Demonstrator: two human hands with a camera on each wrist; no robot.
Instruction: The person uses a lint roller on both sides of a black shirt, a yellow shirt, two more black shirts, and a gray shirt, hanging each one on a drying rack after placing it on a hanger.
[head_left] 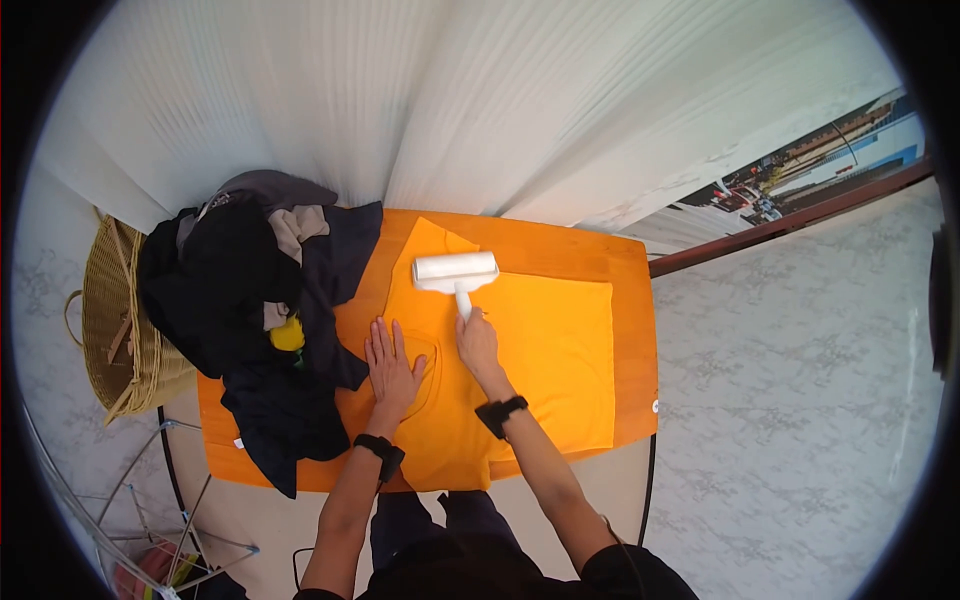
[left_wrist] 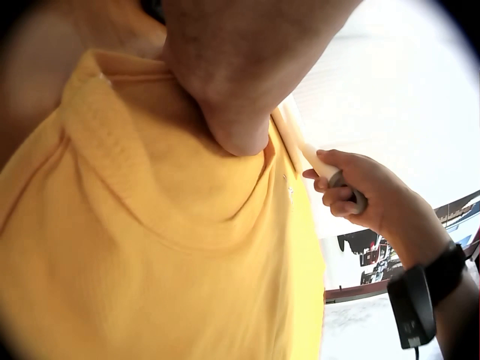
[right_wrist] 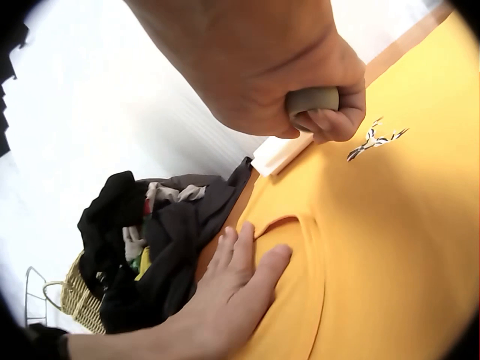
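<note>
hands: right (head_left: 480, 350) grips roller (head_left: 455, 268), left (head_left: 396, 372) touches printed shirt (right_wrist: 397, 225)

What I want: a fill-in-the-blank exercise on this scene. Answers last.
1. The right hand grips the white roller by its ____.
2. The left hand rests on the yellow shirt at its ____ opening.
3. Dark clothes lie on the table to the person's ____.
4. Both wrist bands are ____.
Missing: handle; neck; left; black.

Pale pleated curtain (head_left: 450, 100) behind orange table (head_left: 632, 330); marbled grey wall (head_left: 780, 400).
</note>
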